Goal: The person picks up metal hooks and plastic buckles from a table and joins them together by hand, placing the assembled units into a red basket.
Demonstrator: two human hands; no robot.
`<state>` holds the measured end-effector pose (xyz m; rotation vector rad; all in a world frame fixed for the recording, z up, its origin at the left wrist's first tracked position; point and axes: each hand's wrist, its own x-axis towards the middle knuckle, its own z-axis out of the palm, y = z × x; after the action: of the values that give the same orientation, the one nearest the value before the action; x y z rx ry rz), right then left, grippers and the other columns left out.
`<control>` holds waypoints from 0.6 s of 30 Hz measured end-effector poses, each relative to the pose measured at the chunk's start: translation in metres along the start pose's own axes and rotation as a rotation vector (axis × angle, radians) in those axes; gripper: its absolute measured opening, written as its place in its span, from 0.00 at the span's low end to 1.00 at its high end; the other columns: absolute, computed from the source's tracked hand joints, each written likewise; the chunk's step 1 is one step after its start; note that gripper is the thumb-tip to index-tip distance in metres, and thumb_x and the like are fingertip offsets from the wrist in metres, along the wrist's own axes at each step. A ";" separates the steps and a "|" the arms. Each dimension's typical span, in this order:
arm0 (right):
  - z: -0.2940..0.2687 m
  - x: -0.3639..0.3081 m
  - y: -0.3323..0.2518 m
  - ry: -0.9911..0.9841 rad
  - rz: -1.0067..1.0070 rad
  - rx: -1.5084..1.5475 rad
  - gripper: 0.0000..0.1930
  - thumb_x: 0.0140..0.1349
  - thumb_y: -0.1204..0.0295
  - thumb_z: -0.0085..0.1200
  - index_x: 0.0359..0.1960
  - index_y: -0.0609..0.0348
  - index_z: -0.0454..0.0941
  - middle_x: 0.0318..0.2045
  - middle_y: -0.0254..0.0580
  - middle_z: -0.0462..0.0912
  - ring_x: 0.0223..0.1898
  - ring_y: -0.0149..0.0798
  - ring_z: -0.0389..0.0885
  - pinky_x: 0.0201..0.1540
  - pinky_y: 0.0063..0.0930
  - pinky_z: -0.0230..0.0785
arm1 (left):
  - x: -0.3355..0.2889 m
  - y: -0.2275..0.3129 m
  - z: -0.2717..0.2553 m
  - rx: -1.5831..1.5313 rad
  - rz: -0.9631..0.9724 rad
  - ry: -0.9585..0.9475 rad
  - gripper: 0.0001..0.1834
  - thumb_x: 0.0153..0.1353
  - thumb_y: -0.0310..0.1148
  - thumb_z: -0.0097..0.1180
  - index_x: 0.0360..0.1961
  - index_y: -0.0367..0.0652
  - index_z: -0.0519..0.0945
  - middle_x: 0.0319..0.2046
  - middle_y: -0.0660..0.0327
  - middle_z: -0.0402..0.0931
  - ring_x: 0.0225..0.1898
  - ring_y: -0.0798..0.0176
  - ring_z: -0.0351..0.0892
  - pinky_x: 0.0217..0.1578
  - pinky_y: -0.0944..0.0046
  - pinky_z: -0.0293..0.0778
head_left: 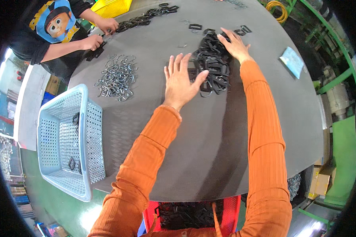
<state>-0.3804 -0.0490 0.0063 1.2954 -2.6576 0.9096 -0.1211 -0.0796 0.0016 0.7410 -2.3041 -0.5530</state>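
Observation:
A heap of black frame-shaped buckles (211, 65) lies on the grey table, between my two hands. My left hand (180, 83) is at the heap's left side, fingers spread and thumb toward the buckles, gripping nothing. Along the heap's upper right edge rests my right hand (236, 46), its fingers stretched out and apart over the buckles. Whether its fingertips press on them is hard to make out. Left of my left hand is a loose pile of bent silvery wire hooks (116, 78).
At the left stands a light-blue plastic basket (84, 138) with a few black pieces. A red crate (234, 215) of black parts sits below the near table edge (194, 197). A co-worker's hands (106, 25) handle black pieces at the far left. A blue packet (292, 62) lies right.

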 end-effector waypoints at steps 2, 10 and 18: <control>0.006 0.011 -0.021 -0.109 -0.081 -0.031 0.30 0.59 0.37 0.39 0.60 0.29 0.66 0.65 0.33 0.61 0.67 0.42 0.55 0.63 0.69 0.32 | 0.001 0.002 0.001 -0.042 0.006 0.030 0.38 0.58 0.54 0.54 0.62 0.41 0.61 0.63 0.45 0.55 0.67 0.40 0.46 0.65 0.44 0.45; -0.014 -0.098 -0.106 -0.651 -0.194 0.484 0.24 0.61 0.47 0.46 0.51 0.46 0.77 0.55 0.39 0.74 0.60 0.42 0.66 0.61 0.46 0.53 | -0.038 -0.008 -0.012 -0.075 -0.009 0.223 0.37 0.54 0.44 0.62 0.60 0.39 0.61 0.60 0.44 0.58 0.65 0.37 0.50 0.65 0.46 0.48; -0.061 -0.229 -0.072 -0.226 -0.717 0.062 0.11 0.51 0.64 0.60 0.37 0.46 0.79 0.47 0.31 0.77 0.57 0.43 0.69 0.58 0.44 0.61 | -0.155 0.024 -0.095 -0.307 -0.038 0.018 0.24 0.50 0.26 0.62 0.49 0.39 0.70 0.50 0.50 0.70 0.54 0.47 0.68 0.53 0.54 0.67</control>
<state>-0.1924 0.1103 0.0260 2.2458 -2.0062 0.7595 0.0341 0.0186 0.0119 0.6369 -2.1256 -0.8899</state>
